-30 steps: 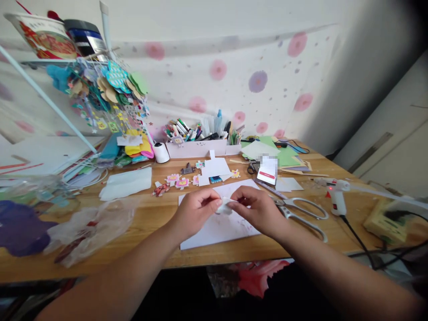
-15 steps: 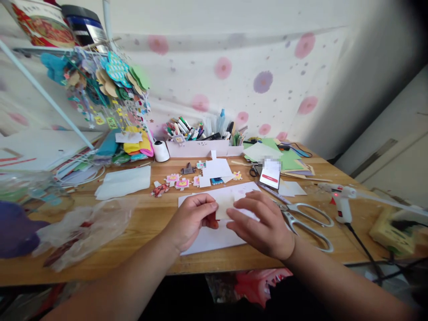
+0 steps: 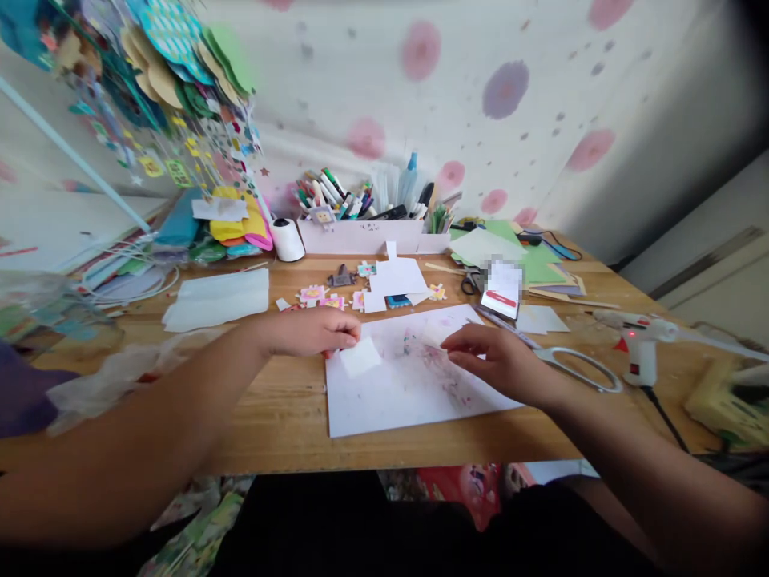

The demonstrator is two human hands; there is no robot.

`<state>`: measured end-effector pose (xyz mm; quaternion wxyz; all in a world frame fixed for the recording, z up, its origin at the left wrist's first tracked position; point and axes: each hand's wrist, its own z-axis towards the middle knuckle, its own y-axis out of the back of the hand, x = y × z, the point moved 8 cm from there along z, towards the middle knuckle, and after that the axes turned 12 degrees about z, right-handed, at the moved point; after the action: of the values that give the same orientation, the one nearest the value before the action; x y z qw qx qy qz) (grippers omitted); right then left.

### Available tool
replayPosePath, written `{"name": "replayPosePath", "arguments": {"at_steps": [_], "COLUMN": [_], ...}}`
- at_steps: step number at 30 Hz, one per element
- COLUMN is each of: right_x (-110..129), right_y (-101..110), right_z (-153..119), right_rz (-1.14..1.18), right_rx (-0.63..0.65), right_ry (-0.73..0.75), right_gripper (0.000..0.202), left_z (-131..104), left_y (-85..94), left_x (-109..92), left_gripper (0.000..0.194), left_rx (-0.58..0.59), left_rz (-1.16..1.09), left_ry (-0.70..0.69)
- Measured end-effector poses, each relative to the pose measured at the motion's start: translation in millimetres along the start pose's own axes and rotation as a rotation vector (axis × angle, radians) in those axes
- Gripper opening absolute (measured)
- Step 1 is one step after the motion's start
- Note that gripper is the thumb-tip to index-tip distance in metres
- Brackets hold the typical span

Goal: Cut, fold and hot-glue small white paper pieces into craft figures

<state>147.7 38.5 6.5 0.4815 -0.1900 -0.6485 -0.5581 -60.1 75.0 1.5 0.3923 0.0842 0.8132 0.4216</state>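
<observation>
My left hand (image 3: 318, 330) is over the left edge of a white board (image 3: 396, 409), its fingers pinched together. A small white paper square (image 3: 361, 357) sticks out from its fingertips above the board. A trace of red shows beneath these fingers, mostly hidden. On the board's right side, my right hand (image 3: 496, 357) is closed at the fingertips around a small whitish piece (image 3: 437, 336), blurred and pale against the board. Faint coloured marks cover the board between the hands. Behind it lie small coloured paper cutouts (image 3: 312, 295) and a white paper shape (image 3: 397, 277).
Silver-handled scissors (image 3: 585, 369), a phone (image 3: 501, 292) and a glue gun (image 3: 640, 344) with a lit red light lie to the right. A long pen box (image 3: 360, 237) stands at the back. White tissue (image 3: 216, 300) and a crumpled plastic bag (image 3: 126, 385) lie left.
My hands have moved apart, the left to the left and the right to the right. The paper square has shifted left with my left hand. The view has tipped downward.
</observation>
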Motion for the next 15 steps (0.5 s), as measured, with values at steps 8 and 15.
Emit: {"name": "replayPosePath", "arguments": {"at_steps": [8, 15], "right_x": [-31, -43], "right_y": [14, -2], "right_z": [15, 16], "right_rz": [-0.367, -0.647], "right_rx": [-0.016, 0.028], "right_ry": [0.027, 0.039], "right_gripper": [0.02, 0.043], "left_z": [27, 13], "left_y": [3.9, 25.1], "left_x": [26, 40], "left_gripper": [0.015, 0.016], "left_rx": [-0.142, -0.558], "left_rz": [0.355, 0.32], "left_ry": [0.023, 0.222]}}
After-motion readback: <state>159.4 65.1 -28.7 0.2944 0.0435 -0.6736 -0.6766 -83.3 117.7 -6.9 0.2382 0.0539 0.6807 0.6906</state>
